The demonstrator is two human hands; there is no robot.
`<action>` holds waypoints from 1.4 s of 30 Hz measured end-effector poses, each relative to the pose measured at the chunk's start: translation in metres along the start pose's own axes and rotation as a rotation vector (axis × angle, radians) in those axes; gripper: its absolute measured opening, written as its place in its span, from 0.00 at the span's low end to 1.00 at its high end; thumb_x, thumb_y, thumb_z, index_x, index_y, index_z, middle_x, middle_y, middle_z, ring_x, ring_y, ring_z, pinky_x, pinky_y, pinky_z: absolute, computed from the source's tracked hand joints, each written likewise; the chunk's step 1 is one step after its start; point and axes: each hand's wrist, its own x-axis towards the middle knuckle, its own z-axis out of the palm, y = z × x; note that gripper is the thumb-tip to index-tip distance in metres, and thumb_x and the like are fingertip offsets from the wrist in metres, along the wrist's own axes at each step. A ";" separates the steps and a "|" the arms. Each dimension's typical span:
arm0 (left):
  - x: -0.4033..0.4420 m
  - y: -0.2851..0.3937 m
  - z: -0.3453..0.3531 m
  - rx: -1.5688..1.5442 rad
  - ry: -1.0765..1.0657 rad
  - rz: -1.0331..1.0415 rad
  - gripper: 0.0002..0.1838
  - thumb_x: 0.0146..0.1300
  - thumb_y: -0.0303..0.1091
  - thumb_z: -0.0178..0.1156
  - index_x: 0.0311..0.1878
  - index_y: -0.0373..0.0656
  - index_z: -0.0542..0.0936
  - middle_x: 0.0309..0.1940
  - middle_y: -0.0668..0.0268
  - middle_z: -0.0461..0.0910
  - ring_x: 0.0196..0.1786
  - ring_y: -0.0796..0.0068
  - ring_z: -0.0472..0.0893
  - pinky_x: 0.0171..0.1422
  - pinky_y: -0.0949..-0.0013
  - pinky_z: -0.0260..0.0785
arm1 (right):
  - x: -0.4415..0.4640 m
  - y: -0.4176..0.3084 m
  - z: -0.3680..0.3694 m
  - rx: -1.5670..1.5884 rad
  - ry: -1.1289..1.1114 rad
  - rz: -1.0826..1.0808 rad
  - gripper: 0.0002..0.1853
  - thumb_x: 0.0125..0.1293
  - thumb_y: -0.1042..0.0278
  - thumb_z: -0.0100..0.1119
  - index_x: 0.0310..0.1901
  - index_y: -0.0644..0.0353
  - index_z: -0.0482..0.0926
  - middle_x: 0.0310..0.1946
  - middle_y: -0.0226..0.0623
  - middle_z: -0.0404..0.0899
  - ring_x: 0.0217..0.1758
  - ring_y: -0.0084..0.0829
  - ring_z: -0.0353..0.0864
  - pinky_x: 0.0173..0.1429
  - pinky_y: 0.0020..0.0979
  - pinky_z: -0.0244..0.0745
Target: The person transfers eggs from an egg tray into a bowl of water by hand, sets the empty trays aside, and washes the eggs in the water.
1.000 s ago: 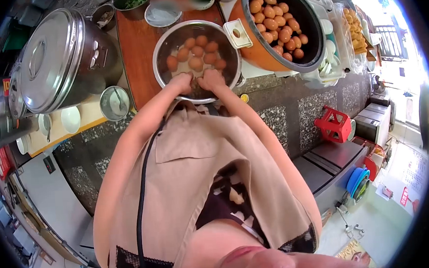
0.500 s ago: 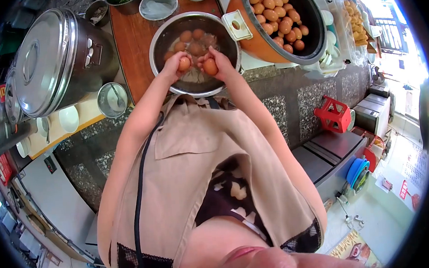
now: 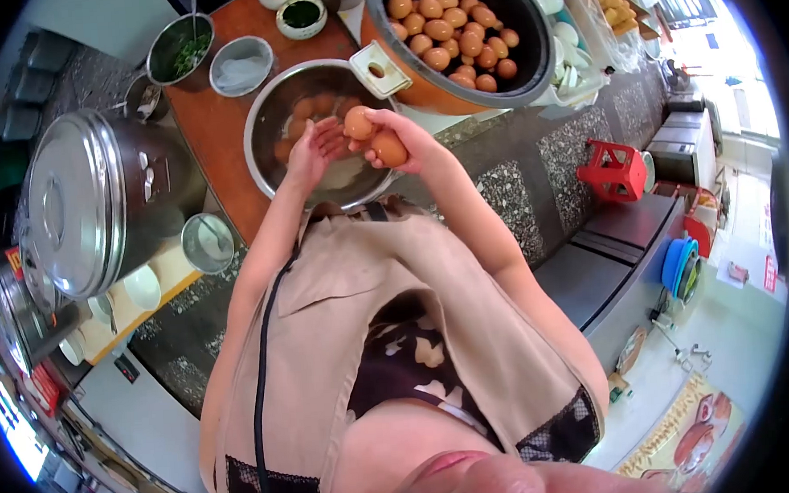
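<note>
Two brown eggs, one egg (image 3: 358,122) near the fingertips and another egg (image 3: 389,148) lower down, are in my right hand (image 3: 411,138), its fingers curled around them. It is over the right edge of a steel bowl (image 3: 265,128), below the handle of an orange pot (image 3: 427,93). My left hand (image 3: 312,153) holds nothing above the bowl, fingers apart, palm towards the eggs. Several brown eggs (image 3: 323,104) sit in water in the bowl. The pot, dark inside, contains many brown eggs (image 3: 439,30).
Left of the bowl stands a large lidded steel pot (image 3: 62,206). Behind it are a pan with chopped greens (image 3: 190,56), a bowl lined with clear plastic (image 3: 240,65) and a small white bowl (image 3: 301,15). A red stool (image 3: 612,171) is on the floor at right.
Both hands have risen from the bowl's water. The egg that was in my left hand now appears in my right hand with the other. My view has shifted to the right.
</note>
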 end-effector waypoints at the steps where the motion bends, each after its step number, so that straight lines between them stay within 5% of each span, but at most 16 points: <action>1: 0.001 0.001 0.004 0.150 0.002 0.064 0.25 0.71 0.48 0.42 0.62 0.40 0.67 0.58 0.60 0.71 0.58 0.68 0.72 0.61 0.65 0.64 | -0.008 -0.008 0.002 0.001 0.006 -0.014 0.20 0.65 0.51 0.52 0.48 0.61 0.73 0.32 0.38 0.79 0.23 0.26 0.75 0.25 0.25 0.73; 5: -0.035 0.024 0.063 0.201 -0.062 0.250 0.24 0.68 0.38 0.47 0.65 0.39 0.64 0.61 0.59 0.68 0.60 0.68 0.70 0.64 0.64 0.62 | -0.011 -0.009 0.002 -0.031 0.026 -0.006 0.20 0.65 0.51 0.52 0.47 0.60 0.72 0.31 0.39 0.79 0.24 0.27 0.76 0.25 0.24 0.73; 7: -0.049 0.034 0.077 0.281 -0.251 0.321 0.27 0.63 0.33 0.51 0.66 0.40 0.64 0.58 0.62 0.71 0.59 0.74 0.71 0.60 0.72 0.63 | -0.004 0.000 0.002 -0.022 0.020 0.054 0.19 0.65 0.51 0.52 0.47 0.59 0.72 0.32 0.39 0.79 0.24 0.27 0.76 0.25 0.24 0.73; 10: -0.047 0.035 0.064 0.332 -0.278 0.235 0.32 0.59 0.31 0.50 0.68 0.38 0.59 0.64 0.58 0.66 0.64 0.67 0.68 0.66 0.68 0.59 | 0.007 0.009 0.010 -0.012 -0.012 0.089 0.19 0.65 0.49 0.51 0.45 0.58 0.73 0.31 0.39 0.79 0.24 0.28 0.77 0.24 0.25 0.74; 19: -0.070 0.043 0.068 0.349 -0.184 0.288 0.21 0.58 0.29 0.49 0.55 0.35 0.72 0.38 0.64 0.76 0.29 0.81 0.74 0.38 0.77 0.71 | 0.016 0.021 0.020 0.003 -0.063 0.074 0.28 0.71 0.41 0.31 0.43 0.61 0.71 0.25 0.43 0.77 0.21 0.33 0.77 0.23 0.28 0.74; 25: -0.076 0.035 0.077 0.494 0.021 0.482 0.18 0.60 0.27 0.48 0.54 0.35 0.74 0.35 0.65 0.76 0.28 0.81 0.73 0.31 0.77 0.71 | 0.015 0.031 0.041 -0.202 0.129 -0.139 0.24 0.72 0.46 0.34 0.41 0.62 0.71 0.23 0.39 0.75 0.21 0.32 0.75 0.25 0.30 0.73; 33: -0.092 0.048 0.075 0.366 -0.095 0.344 0.19 0.62 0.26 0.49 0.57 0.36 0.74 0.34 0.66 0.77 0.28 0.81 0.74 0.35 0.75 0.73 | -0.001 0.024 0.040 -0.059 0.014 0.002 0.23 0.72 0.47 0.36 0.41 0.61 0.72 0.23 0.38 0.75 0.21 0.30 0.75 0.26 0.29 0.73; 37: -0.094 0.045 0.080 0.354 -0.116 0.319 0.20 0.63 0.26 0.48 0.58 0.36 0.73 0.35 0.66 0.77 0.30 0.81 0.75 0.39 0.75 0.73 | -0.002 0.032 0.045 -0.094 0.051 -0.029 0.24 0.72 0.46 0.37 0.41 0.62 0.72 0.24 0.38 0.75 0.21 0.30 0.75 0.26 0.28 0.73; 39: -0.091 0.041 0.081 0.448 -0.083 0.379 0.20 0.63 0.25 0.48 0.59 0.36 0.73 0.35 0.66 0.77 0.30 0.81 0.75 0.41 0.75 0.73 | 0.001 0.038 0.048 -0.290 0.214 -0.238 0.24 0.72 0.46 0.38 0.41 0.63 0.72 0.24 0.38 0.75 0.21 0.30 0.75 0.26 0.28 0.73; 42: -0.094 0.045 0.080 0.500 -0.074 0.379 0.21 0.62 0.24 0.47 0.59 0.36 0.72 0.37 0.65 0.78 0.33 0.80 0.76 0.44 0.75 0.73 | -0.002 0.037 0.047 -0.214 0.207 -0.182 0.24 0.72 0.47 0.39 0.41 0.64 0.73 0.24 0.38 0.76 0.21 0.29 0.75 0.26 0.28 0.73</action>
